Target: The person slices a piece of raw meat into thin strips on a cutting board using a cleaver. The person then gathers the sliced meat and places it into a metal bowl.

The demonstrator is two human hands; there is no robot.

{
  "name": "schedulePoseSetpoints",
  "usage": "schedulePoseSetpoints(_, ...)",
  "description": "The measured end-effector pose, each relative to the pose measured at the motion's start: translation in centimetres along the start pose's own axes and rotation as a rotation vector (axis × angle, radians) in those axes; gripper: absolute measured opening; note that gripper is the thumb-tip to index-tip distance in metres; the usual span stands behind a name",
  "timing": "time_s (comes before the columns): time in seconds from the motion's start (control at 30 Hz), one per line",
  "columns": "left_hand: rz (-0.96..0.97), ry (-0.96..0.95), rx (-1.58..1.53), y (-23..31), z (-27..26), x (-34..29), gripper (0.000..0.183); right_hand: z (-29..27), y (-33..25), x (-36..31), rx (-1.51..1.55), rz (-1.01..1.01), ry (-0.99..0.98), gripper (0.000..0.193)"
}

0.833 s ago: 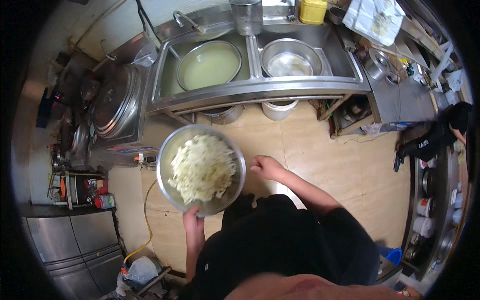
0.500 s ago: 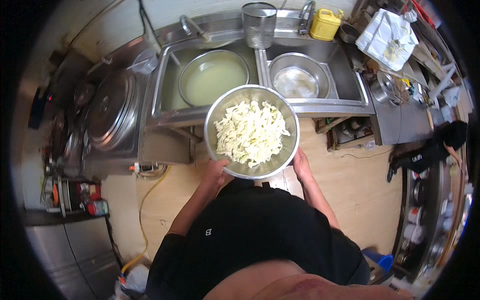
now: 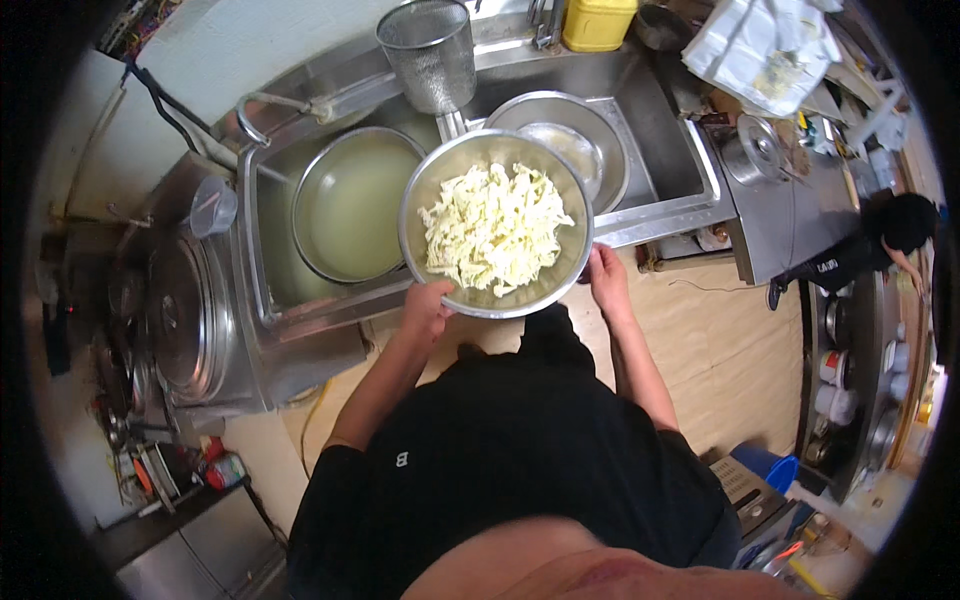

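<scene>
A wide stainless steel mixing bowl (image 3: 420,240) is held up at the sink's front edge, between me and the basins. Pale shredded cabbage (image 3: 497,228) fills its bottom in a loose heap. My left hand (image 3: 428,308) grips the near left rim, its thumb over the edge. At the right side my right hand (image 3: 606,277) clasps the bowl's outer wall, with part of its fingers hidden beneath. Behind the bowl, a large basin of cloudy yellowish water (image 3: 360,205) sits in the left sink. Another metal basin (image 3: 610,150) in the right sink is partly covered by the bowl.
A tall mesh strainer (image 3: 430,62) stands on the divider between the sinks. Beyond the right sink is a yellow jug (image 3: 597,22). Lidded pots (image 3: 180,320) are on the left counter. At the far right, another person (image 3: 860,245) bends beside the shelving. A blue bin (image 3: 768,465) stands behind right.
My view and body have turned rightward, so the sinks appear tilted. The bowl has come farther over the sink's front edge, overlapping the right basin, with both hands still holding it.
</scene>
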State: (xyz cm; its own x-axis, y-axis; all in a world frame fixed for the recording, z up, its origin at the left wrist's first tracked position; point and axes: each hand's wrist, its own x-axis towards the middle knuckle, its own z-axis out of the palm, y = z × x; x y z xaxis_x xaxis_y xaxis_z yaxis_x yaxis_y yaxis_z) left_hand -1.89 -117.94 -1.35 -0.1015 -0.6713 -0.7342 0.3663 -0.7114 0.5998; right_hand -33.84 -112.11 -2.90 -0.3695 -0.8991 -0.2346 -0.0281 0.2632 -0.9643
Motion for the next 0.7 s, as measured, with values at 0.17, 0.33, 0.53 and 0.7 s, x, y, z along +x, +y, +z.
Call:
schedulePoseSetpoints(0.17, 0.001, 0.149, 0.056, 0.6, 1.2, 0.8, 0.002, -1.1, -0.1, 9.1, -0.260, -0.009, -0.102, 0.026)
schedulePoseSetpoints(0.33, 0.108, 0.411, -0.077, -0.6, 1.4, -3.6, 0.035, 0.7, -2.2, 16.3, -0.181, -0.008, -0.323, 0.026)
schedulePoseSetpoints(0.53, 0.309, 0.589, -0.473, -4.1, -2.3, -13.0, 0.045, 11.0, -7.5, 17.3, -0.159, -0.230, -0.693, 0.024)
schedulePoseSetpoints(0.7, 0.356, 0.844, -0.812, -9.5, -8.3, -20.1, 0.043, 22.4, -9.6, 9.1, -0.225, -0.399, -0.940, 0.023)
